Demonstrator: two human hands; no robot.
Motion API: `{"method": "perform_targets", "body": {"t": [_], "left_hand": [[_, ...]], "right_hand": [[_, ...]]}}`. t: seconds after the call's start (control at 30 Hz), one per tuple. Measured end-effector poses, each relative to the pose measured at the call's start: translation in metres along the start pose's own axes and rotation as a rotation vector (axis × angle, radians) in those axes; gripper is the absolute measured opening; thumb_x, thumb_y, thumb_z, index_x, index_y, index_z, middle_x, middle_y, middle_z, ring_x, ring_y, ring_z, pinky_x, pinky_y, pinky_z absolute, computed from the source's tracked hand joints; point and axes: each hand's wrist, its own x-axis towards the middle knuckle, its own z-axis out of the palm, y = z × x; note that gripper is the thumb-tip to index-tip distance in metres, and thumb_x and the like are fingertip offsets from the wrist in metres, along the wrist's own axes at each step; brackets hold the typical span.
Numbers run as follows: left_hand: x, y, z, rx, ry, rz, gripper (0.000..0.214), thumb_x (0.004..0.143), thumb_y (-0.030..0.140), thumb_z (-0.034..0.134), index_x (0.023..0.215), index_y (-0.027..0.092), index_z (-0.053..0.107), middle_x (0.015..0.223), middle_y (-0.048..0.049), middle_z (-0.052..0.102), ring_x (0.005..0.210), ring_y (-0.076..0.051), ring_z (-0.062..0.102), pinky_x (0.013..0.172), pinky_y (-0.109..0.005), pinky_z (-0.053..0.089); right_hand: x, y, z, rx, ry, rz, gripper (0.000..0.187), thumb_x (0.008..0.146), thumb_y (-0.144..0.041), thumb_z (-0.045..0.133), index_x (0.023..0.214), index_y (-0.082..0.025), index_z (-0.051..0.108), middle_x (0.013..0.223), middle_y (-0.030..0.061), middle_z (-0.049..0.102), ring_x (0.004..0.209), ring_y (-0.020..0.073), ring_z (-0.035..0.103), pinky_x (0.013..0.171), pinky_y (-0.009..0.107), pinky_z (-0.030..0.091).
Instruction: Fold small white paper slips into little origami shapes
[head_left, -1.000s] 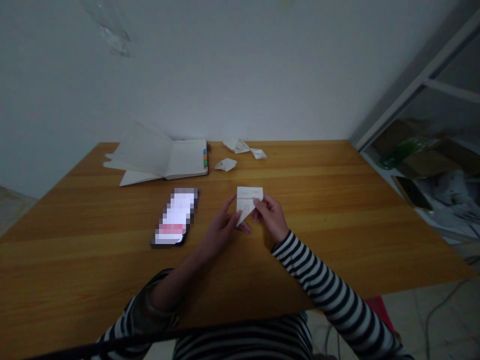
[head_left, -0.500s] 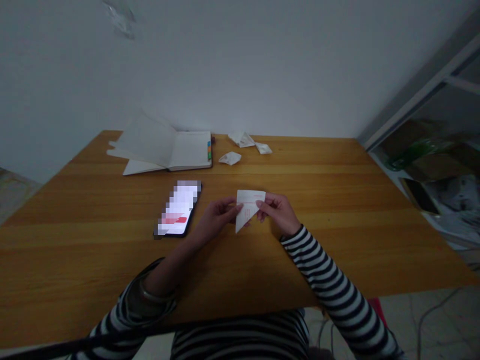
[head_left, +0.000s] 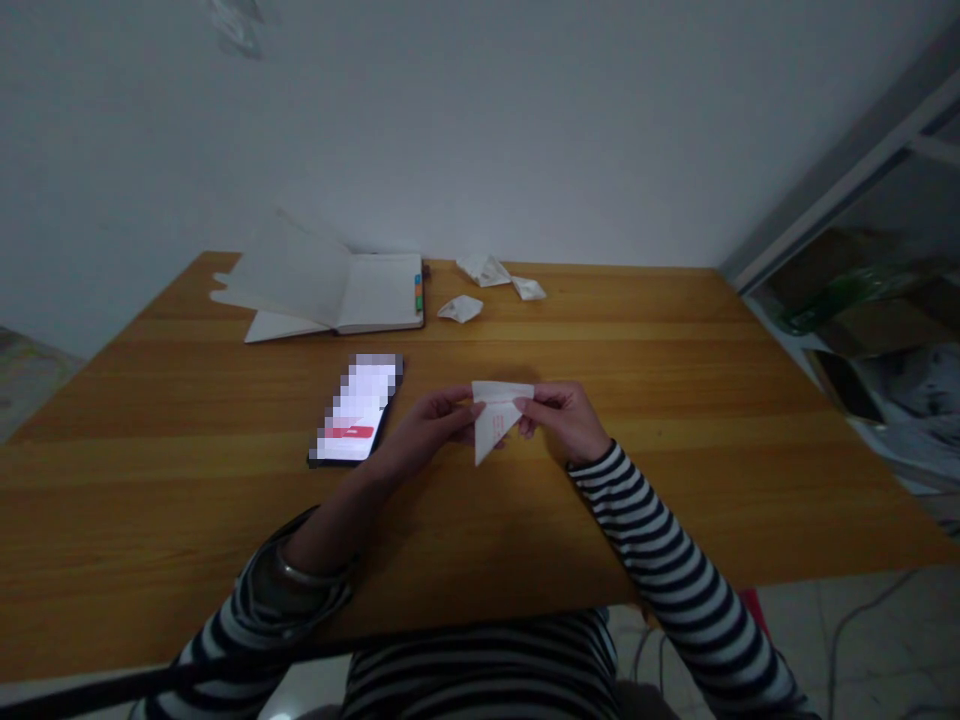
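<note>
Person is wearing a striped top (head_left: 480, 680), black and white bands curving across the torso. Right sleeve (head_left: 667, 550) is running down to the wrist, stripes ringing it evenly, cuff sitting close. Left sleeve (head_left: 214, 635) is bunching on the forearm, matching stripes breaking into folds. Thin pale band (head_left: 311, 577) is showing at its edge; bangle or trim, cannot tell. Left hand (head_left: 431, 425) and right hand (head_left: 566, 420) are showing bare.

Illegible red print (head_left: 499, 428) on folded paper (head_left: 496, 412), phone screen (head_left: 357, 405) pixelated, unreadable
</note>
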Motion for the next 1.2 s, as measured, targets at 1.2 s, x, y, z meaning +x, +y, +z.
{"method": "perform_targets", "body": {"t": [1.2], "left_hand": [[-0.007, -0.005, 0.011, 0.882, 0.348, 0.466, 0.021, 0.092, 0.031, 0.061, 0.093, 0.02, 0.079, 0.088, -0.0039, 0.081, 0.073, -0.018, 0.072, 0.066, -0.025, 0.052]], "right_hand": [[-0.003, -0.003, 0.011, -0.124, 0.102, -0.065, 0.026, 0.083, -0.046, 0.071, 0.09, -0.023, 0.081, 0.081, 0.0043, 0.077, 0.07, 0.0154, 0.068, 0.065, 0.027, 0.055]]}}
